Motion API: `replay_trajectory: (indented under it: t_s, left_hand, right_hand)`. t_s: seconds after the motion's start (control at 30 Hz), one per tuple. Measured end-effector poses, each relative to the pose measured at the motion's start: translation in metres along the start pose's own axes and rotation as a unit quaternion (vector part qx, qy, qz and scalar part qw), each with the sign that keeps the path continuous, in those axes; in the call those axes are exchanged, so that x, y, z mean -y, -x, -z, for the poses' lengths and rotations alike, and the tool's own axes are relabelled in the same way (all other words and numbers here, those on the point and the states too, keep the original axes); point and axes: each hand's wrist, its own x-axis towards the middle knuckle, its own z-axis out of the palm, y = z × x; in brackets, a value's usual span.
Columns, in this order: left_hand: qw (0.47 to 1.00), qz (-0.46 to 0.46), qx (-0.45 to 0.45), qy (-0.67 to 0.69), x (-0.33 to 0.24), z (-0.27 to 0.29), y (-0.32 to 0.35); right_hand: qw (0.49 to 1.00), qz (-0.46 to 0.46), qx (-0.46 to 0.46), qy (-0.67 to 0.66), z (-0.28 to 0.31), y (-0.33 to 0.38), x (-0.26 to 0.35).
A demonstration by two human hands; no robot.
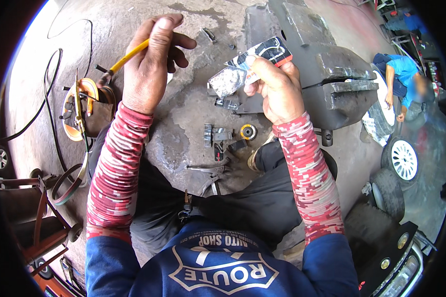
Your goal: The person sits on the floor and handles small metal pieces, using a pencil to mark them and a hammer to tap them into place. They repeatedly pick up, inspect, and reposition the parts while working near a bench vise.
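Observation:
My left hand (151,62) grips a tool with a yellow handle (129,57) that slants down to the left over the concrete floor. My right hand (277,86) holds up a small card pack (267,54) in white, black and red, with a crumpled silvery foil piece (227,80) hanging from its left end. Both forearms wear red patterned sleeves. Below the hands, small metal parts (218,134) and a round yellow-centred bushing (248,131) lie on the floor between my knees.
A large dark metal vehicle part (327,74) lies on the right. An orange-and-metal part (82,106) and black cables (52,84) lie at the left, a red trolley frame (39,227) lower left. Tyres and a wheel (404,158) stand at right, where another person (401,79) crouches.

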Motion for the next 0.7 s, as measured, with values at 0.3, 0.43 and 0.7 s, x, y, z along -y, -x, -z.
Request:
replay_trajectory:
  t_s: [0.3,0.43,0.7]
  left_hand:
    - [0.969,0.146,0.196,-0.043,0.004,-0.002,0.001]
    - [0.949,0.105,0.296,-0.041,0.008,-0.003,0.006]
    - [0.955,0.119,0.266,-0.059,0.011,-0.005,0.006]
  right_hand:
    - [0.988,0.022,0.107,0.108,0.002,-0.004,-0.006]
    - [0.979,0.015,0.12,0.162,0.004,-0.004,-0.007]
    - [0.981,-0.062,0.147,0.109,0.007,-0.002,-0.005]
